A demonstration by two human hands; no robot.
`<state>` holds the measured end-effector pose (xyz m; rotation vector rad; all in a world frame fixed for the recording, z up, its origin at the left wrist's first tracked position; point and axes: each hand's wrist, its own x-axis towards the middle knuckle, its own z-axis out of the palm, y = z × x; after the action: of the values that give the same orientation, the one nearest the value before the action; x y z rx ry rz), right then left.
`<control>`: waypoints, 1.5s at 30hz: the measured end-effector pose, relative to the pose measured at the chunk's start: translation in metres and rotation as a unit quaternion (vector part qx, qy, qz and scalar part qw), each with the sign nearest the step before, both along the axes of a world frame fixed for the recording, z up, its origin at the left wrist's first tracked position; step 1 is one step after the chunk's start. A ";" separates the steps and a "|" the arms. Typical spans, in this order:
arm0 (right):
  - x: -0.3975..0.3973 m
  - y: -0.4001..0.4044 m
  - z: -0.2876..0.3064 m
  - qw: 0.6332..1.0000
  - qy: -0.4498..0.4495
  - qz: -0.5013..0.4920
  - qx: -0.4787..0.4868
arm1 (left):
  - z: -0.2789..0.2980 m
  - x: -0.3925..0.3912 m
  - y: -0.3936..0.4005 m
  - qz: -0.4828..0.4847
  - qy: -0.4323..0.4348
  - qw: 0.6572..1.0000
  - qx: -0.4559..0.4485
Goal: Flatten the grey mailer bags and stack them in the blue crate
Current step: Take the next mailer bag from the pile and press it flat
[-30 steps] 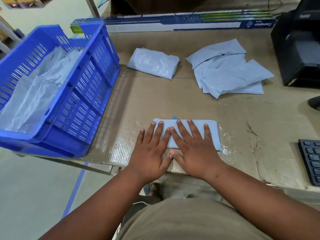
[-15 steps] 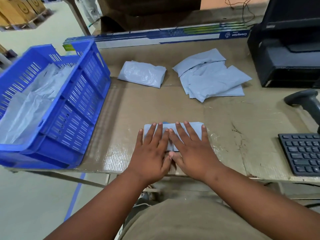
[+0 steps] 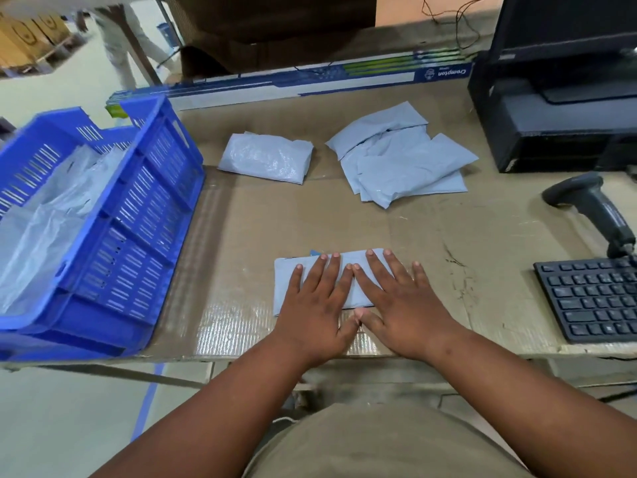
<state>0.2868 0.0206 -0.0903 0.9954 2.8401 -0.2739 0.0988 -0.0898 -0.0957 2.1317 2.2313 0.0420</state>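
A folded grey mailer bag [image 3: 287, 284] lies flat near the front edge of the cardboard-covered table. My left hand [image 3: 315, 305] and my right hand [image 3: 396, 305] press on it side by side, fingers straight and spread, thumbs touching. A second folded grey mailer [image 3: 267, 158] lies further back. To its right sits a loose pile of grey mailers [image 3: 400, 160]. The blue crate [image 3: 138, 222] stands at the left, with pale bags [image 3: 41, 222] inside it.
At the right are a black keyboard [image 3: 593, 298], a barcode scanner [image 3: 593, 208] and a black machine [image 3: 551, 125]. A long printed box [image 3: 310, 86] runs along the back edge. The crate overhangs the table's left front corner.
My view has tilted up and to the right, bringing the scanner and more of the keyboard into sight. Both hands stay pressed on the front mailer, the right hand spread slightly wider.
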 end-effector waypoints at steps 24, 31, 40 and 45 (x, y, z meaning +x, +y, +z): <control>-0.030 0.036 0.053 0.990 0.088 0.100 0.048 | 0.052 -0.031 0.027 0.021 -0.016 0.997 0.068; -0.017 0.006 0.008 0.995 0.006 0.095 0.018 | 0.006 -0.018 -0.003 -0.002 0.010 0.999 0.031; 0.010 0.030 0.001 0.998 0.038 0.050 -0.016 | 0.003 -0.067 -0.037 0.028 -0.038 0.999 0.019; 0.021 0.036 0.007 0.999 0.025 0.014 -0.033 | 0.007 -0.068 -0.044 0.087 -0.029 0.996 -0.022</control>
<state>0.3079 0.0563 -0.0838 0.9482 2.8669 -0.3943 0.0305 -0.1334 -0.0883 1.8852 2.3540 0.0615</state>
